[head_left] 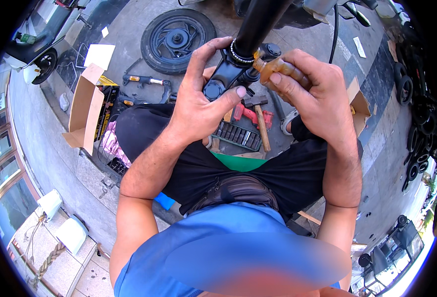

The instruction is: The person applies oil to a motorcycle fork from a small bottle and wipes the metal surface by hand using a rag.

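A black steering tube point(263, 24) comes down from the top, with a ring of steel bearing balls point(235, 53) around its lower end. Just under that ring sits a black fork crown point(228, 72) with a large round bolt point(213, 90). My left hand point(193, 104) wraps around the crown from the left, fingers behind and thumb across the front. In my right hand point(322, 89) is a soft amber grease tube point(282, 74), squeezed between thumb and fingers. Its nozzle touches or nearly touches the right side of the bearing ring, where yellowish grease shows.
On the ground beyond lies a wheel with a black tyre point(178, 39). Below my hands are a hammer point(263, 123), a red power tool point(248, 114) and a socket set point(238, 136). Open cardboard boxes point(85, 111) flank my knees. A scooter point(35, 49) stands at far left.
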`<state>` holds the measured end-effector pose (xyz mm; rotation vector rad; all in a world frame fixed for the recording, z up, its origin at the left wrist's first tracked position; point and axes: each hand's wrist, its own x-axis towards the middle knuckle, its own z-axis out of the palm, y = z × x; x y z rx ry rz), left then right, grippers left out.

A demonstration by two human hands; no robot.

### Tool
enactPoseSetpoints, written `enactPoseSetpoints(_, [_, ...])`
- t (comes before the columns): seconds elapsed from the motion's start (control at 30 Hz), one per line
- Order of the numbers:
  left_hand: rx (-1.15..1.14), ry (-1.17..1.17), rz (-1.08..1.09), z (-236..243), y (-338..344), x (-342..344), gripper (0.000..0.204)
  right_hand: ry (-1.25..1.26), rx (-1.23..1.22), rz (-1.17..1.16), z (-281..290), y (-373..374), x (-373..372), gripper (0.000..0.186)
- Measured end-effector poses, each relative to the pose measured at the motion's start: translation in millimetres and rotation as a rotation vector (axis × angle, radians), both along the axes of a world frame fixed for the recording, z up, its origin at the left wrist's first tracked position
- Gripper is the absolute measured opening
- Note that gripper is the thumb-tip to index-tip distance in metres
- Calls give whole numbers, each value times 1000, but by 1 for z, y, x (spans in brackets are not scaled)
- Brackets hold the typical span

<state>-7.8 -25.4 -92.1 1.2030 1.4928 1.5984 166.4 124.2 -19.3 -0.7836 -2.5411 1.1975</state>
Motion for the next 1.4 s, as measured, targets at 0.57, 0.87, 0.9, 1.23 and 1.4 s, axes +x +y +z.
enactPoseSetpoints(0.57, [2,-59,2,-2,1,5,82,139,24,-36,-8,-9,-1,16])
enactPoseSetpoints(0.87, [1,38,-33,-1,2,1,80,164,-5,-110,-8,-6,-1,16])
enactPoseSetpoints(0.9, [-22,12,-46,0,1,2,80,174,-11,-102,-9,-7,-1,16])
enactPoseSetpoints(1.23, [-91,-190,-32,8,-2,9,80,162,-14,-109,-5,-3,2,17])
enactPoseSetpoints(1.4, [-57,-18,-47,1,3,5,79,162,-22,-80,-11,-6,1,17])
